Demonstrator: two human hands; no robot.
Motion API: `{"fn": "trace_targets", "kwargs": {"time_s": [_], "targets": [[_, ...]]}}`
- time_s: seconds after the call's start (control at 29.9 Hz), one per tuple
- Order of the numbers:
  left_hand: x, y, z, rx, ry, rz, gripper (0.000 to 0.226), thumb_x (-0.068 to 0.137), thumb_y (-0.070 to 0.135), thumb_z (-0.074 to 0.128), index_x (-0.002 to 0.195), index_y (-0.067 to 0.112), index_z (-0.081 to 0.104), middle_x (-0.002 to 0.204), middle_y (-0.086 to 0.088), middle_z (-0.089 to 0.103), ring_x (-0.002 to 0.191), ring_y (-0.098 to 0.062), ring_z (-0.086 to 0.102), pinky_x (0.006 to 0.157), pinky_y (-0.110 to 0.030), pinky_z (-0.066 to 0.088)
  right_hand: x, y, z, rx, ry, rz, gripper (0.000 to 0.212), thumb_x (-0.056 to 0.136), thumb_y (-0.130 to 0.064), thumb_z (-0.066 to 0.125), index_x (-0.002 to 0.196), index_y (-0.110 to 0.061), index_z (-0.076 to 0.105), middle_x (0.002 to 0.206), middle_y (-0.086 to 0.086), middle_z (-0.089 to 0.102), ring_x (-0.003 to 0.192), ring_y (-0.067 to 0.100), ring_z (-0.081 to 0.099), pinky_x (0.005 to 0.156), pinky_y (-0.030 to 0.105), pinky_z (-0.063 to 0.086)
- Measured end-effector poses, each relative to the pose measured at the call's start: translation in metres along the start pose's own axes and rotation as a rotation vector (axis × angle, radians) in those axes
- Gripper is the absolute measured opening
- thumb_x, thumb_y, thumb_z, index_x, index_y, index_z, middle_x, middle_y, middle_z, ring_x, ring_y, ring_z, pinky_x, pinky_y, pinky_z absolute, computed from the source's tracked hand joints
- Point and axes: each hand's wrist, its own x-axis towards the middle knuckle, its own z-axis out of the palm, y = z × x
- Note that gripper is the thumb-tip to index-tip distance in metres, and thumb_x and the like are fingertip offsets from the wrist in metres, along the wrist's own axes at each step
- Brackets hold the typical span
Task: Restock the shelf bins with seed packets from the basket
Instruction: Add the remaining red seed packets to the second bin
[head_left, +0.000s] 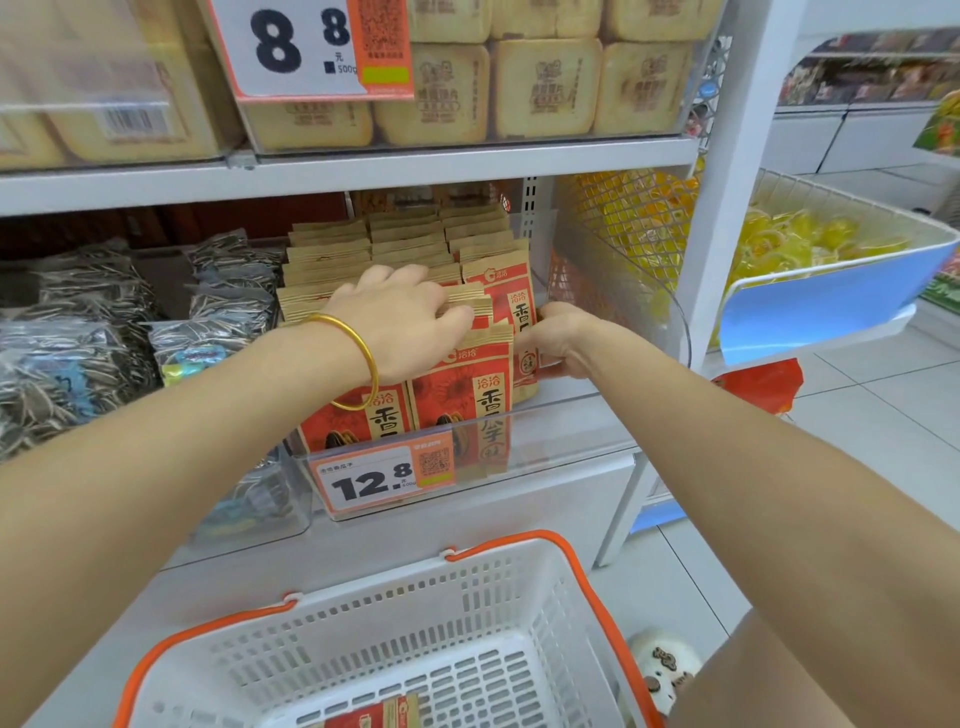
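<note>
The basket (395, 618) sits nearest, low in the view, and it is almost bare. Only the top of one red packet (374, 714) shows at the bottom edge, so by my reading the restocking is close to done, with little left to move across.

Beyond it both arms reach into the clear bin (545, 431) behind the price tag (382, 475). The left hand (400, 317), a gold bangle (358, 358) at its wrist, lies palm down on the tops of the seed packets (457, 384), its loosely bent fingers pressing the rows back rather than closing round any one. The right hand (558, 338) has its fingers curled in at the right side of the bin, pinching the edge of the front right packet (511, 306) — most likely seating or squaring it in its column. The left and middle columns stand full to the front; the right column stops further back, with bare bin floor ahead of it, so there is room there for more.

Left of the bin lie bags of striped seeds (78, 332). Far above, the upper shelf holds pale biscuit packs (545, 88), and to the right a wire bin (805, 244) holds yellow goods.

Hidden things: the basket's near end is cut off by the frame, so any further packets there cannot be counted. The right fingertips are tucked behind the packet, and the back of the bin is in shadow — how deep the stock runs is unclear.
</note>
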Motion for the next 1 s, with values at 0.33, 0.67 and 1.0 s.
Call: {"fn": "trace_targets", "kwargs": {"time_s": [0.33, 0.67, 1.0], "targets": [[-0.006, -0.002, 0.004, -0.031, 0.194, 0.071, 0.052, 0.097, 0.040, 0.016, 0.122, 0.017, 0.056, 0.134, -0.005, 0.048, 0.125, -0.025, 0.038, 0.102, -0.041, 0.031, -0.003, 0.001, 0.007, -0.067, 0.079, -0.023, 0.034, 0.077, -0.002, 0.073, 0.106, -0.008, 0.057, 0.111, 0.012, 0.066, 0.104, 0.029, 0.063, 0.092, 0.048, 0.051], [-0.053, -0.010, 0.020, -0.039, 0.549, 0.267, 0.046, 0.087, 0.039, 0.029, 0.100, 0.016, 0.067, 0.116, -0.001, 0.061, 0.109, -0.024, 0.052, 0.086, -0.037, 0.036, -0.009, 0.005, 0.010, -0.300, 0.214, -0.011, 0.072, 0.066, -0.014, 0.085, 0.124, -0.003, 0.044, 0.122, 0.015, 0.058, 0.114, 0.031, 0.056, 0.094, 0.045, 0.050], [-0.128, -0.014, 0.050, -0.137, 0.649, 0.536, 0.026, 0.086, 0.016, 0.047, 0.097, 0.008, 0.069, 0.110, -0.007, 0.064, 0.099, -0.027, 0.058, 0.078, -0.040, 0.041, -0.136, 0.004, 0.008, -0.183, 0.388, -0.516, 0.027, 0.078, -0.007, 0.071, 0.096, -0.022, 0.057, 0.098, 0.005, 0.061, 0.084, 0.021, 0.064, 0.074, 0.040, 0.057]]}}
